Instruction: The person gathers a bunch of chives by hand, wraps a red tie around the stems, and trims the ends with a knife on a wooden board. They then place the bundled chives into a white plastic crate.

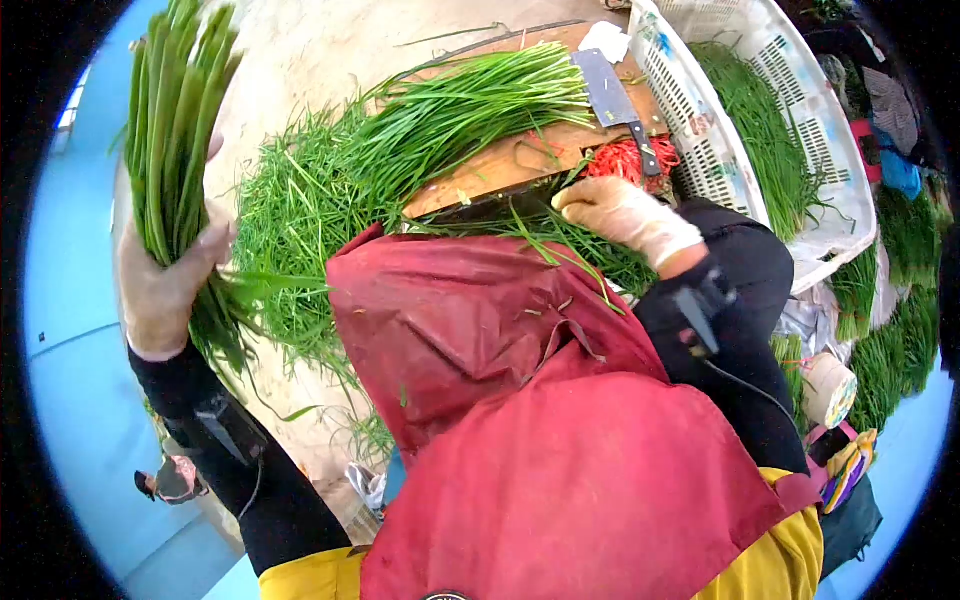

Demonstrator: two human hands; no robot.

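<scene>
My left hand [170,280], in a pale glove, grips a bunch of garlic chives [175,130] and holds it up at the far left. Its pale stalks point upward and the leafy ends hang below the hand. My right hand [620,213], also gloved, has its fingers curled together above my lap, beside a pile of red ties [615,160]. Whether anything is between those fingers I cannot make out. Ahead, a thick bundle of chives [470,110] lies across a wooden board [500,165], with a cleaver [605,90] at the bundle's right end.
Loose green leaves [290,210] are heaped left of the board. A white plastic crate [690,110] containing chives stands on the right. More chives [905,335] and a roll of tape or twine [828,390] lie farther right. A red apron [540,480] covers my lap; another person [178,482] is at lower left.
</scene>
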